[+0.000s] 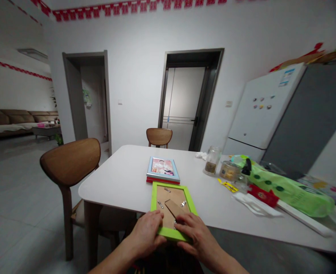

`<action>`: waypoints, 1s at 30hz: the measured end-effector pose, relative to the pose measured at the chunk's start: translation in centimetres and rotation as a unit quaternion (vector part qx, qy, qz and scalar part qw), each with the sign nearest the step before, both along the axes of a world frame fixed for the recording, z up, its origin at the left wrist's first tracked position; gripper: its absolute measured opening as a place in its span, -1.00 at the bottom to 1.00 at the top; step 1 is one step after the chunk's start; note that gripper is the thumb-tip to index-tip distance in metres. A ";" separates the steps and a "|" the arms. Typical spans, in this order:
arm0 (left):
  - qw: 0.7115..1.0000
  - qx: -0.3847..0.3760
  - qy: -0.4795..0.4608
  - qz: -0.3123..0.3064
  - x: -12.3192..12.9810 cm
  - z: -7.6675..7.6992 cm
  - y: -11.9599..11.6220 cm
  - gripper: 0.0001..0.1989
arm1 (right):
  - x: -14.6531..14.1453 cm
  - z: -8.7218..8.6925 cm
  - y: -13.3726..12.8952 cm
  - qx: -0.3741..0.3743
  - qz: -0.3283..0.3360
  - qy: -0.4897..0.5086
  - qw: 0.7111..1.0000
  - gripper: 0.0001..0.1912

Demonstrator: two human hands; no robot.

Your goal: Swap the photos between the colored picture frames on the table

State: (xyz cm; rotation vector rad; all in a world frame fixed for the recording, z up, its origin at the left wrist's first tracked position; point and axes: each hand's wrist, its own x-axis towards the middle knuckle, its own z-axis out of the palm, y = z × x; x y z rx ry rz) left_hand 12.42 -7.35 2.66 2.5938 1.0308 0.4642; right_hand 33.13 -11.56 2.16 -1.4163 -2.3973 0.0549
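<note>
A lime-green picture frame (191, 201) lies face down over the table's near edge, its brown backing board (162, 220) showing. Several small metal clips (183, 204) and a slanted stand leg (172, 209) are on the board. My left hand (146, 230) is closed around the frame's lower left side. At the lower right, my right hand (195, 232) holds the frame, thumb below and fingertips over the back by the lowest clip, which they partly hide. Just beyond lies a light-blue picture frame (149, 167) with a photo, stacked on a red one (153, 180).
The white table (122, 175) carries a glass jar (212, 161), a round clear container (229, 171), a yellow packet (228, 185), a red packet (263, 196) and a green bag (293, 190) on the right. Wooden chairs (71, 161) stand at the left and far side.
</note>
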 end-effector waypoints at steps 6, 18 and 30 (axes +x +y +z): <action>1.000 -0.006 0.004 0.002 -0.3 0.0 0.2 -0.48 | -0.3 0.0 -0.2 0.023 0.002 -0.003 1.000 -0.64; 1.000 -0.023 0.004 0.008 -0.7 0.3 0.1 -0.53 | -1.6 0.5 -0.2 -0.004 0.007 -0.014 1.000 -0.59; 1.000 -0.026 -0.001 0.004 -0.8 0.4 0.1 -0.55 | -2.9 1.0 0.8 0.012 -0.039 -0.024 0.999 -0.61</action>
